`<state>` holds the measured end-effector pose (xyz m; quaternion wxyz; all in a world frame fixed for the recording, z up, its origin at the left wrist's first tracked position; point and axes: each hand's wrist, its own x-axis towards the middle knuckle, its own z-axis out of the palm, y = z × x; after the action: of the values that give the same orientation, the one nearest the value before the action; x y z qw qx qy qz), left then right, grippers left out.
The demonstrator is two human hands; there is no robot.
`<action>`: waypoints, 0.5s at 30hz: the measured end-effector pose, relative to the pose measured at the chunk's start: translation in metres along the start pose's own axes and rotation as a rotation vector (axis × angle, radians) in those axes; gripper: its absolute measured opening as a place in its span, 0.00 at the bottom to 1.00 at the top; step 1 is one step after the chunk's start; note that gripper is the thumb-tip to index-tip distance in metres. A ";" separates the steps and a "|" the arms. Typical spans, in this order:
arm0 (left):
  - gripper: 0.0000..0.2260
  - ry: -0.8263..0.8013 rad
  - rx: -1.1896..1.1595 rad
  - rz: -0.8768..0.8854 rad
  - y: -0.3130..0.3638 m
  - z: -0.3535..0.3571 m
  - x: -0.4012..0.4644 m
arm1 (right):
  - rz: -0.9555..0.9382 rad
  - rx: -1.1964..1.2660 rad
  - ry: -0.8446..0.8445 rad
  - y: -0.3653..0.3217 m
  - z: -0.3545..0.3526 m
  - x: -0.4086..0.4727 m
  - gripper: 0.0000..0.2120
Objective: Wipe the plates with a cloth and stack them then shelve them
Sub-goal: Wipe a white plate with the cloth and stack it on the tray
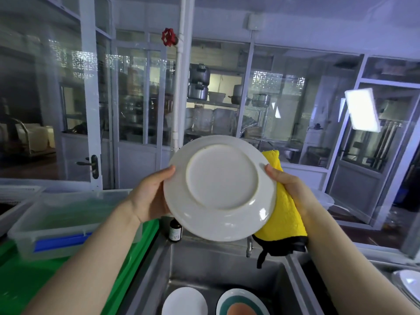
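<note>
- The left hand [151, 195] has its grip on the left edge of a round white plate [221, 187], held up over the metal sink [193, 267].
- The right hand [287, 181] holds a yellow cloth [284, 214] against the plate's right edge.
- Two more plates [184, 301] lie in the sink.

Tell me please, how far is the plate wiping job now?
Nothing looks finished: no stack shows. In hand: the left hand and right hand hold a round white ceramic plate underside up, the right also gripping a yellow cloth with black trim. Left: a plain white plate and a green-banded plate wait in the steel sink; then stacking, shelving.
</note>
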<state>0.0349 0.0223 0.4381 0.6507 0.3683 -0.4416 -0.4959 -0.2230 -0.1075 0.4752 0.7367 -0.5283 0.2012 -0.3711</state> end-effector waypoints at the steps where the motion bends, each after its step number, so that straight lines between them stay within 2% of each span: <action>1: 0.11 0.016 0.029 -0.017 0.002 0.004 0.001 | 0.022 -0.019 0.009 0.000 0.000 -0.001 0.11; 3: 0.11 0.027 0.033 -0.014 0.002 0.012 0.001 | 0.048 -0.064 0.063 -0.001 0.001 -0.001 0.12; 5: 0.12 0.012 0.001 0.016 0.000 0.018 0.000 | -0.016 -0.150 0.188 -0.002 -0.002 0.001 0.17; 8: 0.30 0.008 -0.076 0.094 -0.006 0.024 -0.001 | -0.213 -0.204 0.391 -0.005 -0.009 0.005 0.09; 9: 0.29 0.024 -0.080 0.132 -0.007 0.026 0.000 | -0.264 -0.236 0.401 -0.005 -0.008 0.007 0.07; 10: 0.22 0.039 -0.070 0.179 -0.008 0.028 0.001 | -0.321 -0.317 0.404 -0.004 -0.006 0.008 0.06; 11: 0.12 0.066 -0.073 0.231 -0.008 0.032 0.002 | -0.404 -0.479 0.396 -0.003 -0.004 0.007 0.09; 12: 0.06 0.111 -0.079 0.285 -0.007 0.036 0.002 | -0.526 -0.681 0.375 -0.001 0.000 0.007 0.12; 13: 0.06 0.150 -0.081 0.341 -0.007 0.040 0.004 | -0.653 -0.873 0.346 0.003 0.004 0.005 0.14; 15: 0.08 0.228 -0.093 0.433 -0.009 0.049 0.008 | -0.845 -1.054 0.309 0.014 0.018 0.000 0.16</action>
<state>-0.0126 0.0101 0.4482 0.8037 0.2880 -0.4107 -0.3199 -0.2057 -0.0936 0.4692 0.1370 -0.7900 0.2341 -0.5498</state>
